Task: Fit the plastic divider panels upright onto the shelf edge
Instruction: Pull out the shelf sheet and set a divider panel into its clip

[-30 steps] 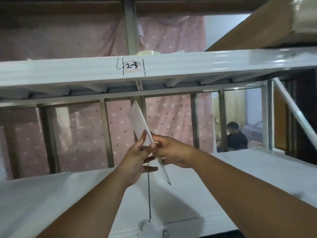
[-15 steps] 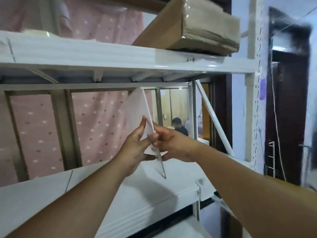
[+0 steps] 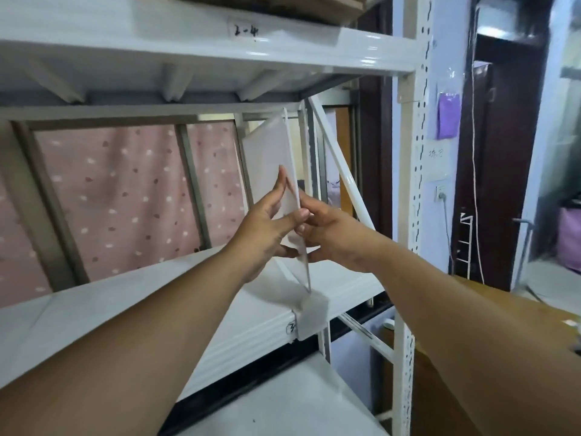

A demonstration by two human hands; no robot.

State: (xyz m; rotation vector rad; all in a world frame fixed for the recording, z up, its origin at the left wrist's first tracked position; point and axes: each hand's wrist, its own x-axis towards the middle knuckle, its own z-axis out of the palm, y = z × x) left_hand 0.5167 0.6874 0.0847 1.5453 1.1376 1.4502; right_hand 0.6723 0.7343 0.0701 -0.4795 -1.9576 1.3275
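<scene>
A translucent white plastic divider panel (image 3: 267, 158) stands nearly upright above the white shelf (image 3: 220, 328), tilted slightly. Its lower corner meets a white plastic clip (image 3: 311, 319) that sits over the shelf's front edge, near the right end. My left hand (image 3: 267, 228) presses against the panel's left face with fingers spread upward. My right hand (image 3: 327, 228) pinches the panel's near edge from the right. Both hands hold the panel at mid height.
A white upper shelf (image 3: 283, 48) labelled in marker hangs overhead with a cardboard box on it. A perforated white upright post (image 3: 418, 152) and a diagonal brace (image 3: 339, 171) stand just right. Pink dotted fabric (image 3: 119, 196) hangs behind. A lower shelf (image 3: 298, 401) lies below.
The view has swung right along the shelving to its right end. Both hands carried the panel along and lowered its bottom corner down to the clip on the shelf edge.
</scene>
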